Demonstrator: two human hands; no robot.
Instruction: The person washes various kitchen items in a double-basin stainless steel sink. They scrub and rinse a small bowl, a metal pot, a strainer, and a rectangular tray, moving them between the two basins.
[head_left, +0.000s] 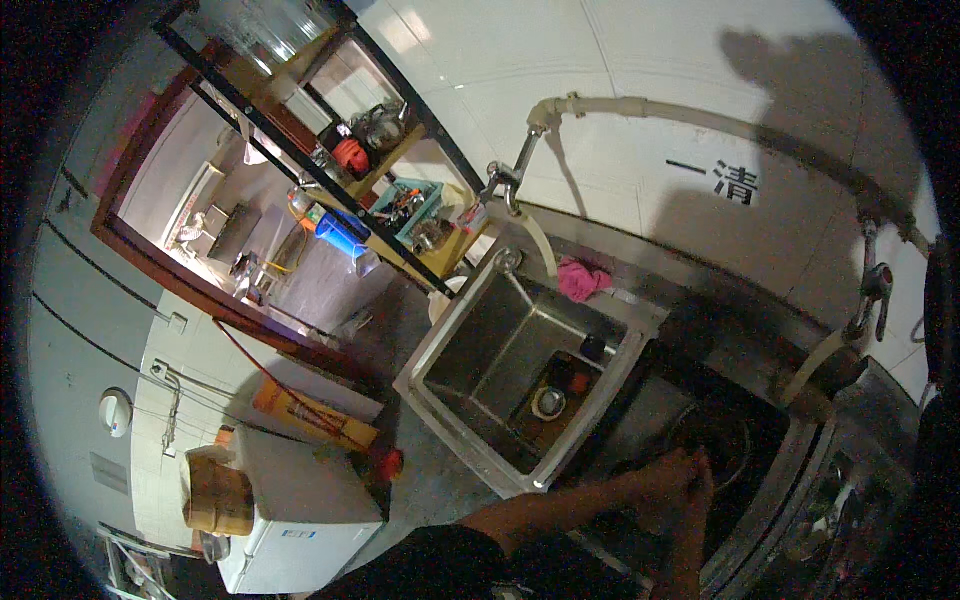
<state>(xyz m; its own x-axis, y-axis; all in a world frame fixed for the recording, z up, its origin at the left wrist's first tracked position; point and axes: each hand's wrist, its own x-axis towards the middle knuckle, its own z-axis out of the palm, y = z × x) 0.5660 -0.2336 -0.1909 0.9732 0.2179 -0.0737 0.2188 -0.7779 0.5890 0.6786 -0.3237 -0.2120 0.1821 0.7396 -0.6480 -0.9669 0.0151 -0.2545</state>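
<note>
My left hand (670, 478) reaches across from the lower middle, its forearm bare. Beside it and touching or nearly touching it is my right hand (700, 487), whose forearm rises from the bottom edge. Both are in deep shadow, and whether the fingers hold anything cannot be made out. They are at the near edge of a dark round vessel (731, 439), of which only a faint rim shows. To the left stands a stainless steel sink (450, 442) with a round drain fitting (549, 403) and a few dark and reddish things at its bottom.
A tap (507, 176) with a hose hangs over the sink; a pink cloth (583, 280) lies on its back ledge. Another tap (874, 281) is at right. Shelving (420, 262) with utensils stands behind. At lower left, a bamboo steamer (219, 491) rests on a white chest appliance (304, 551).
</note>
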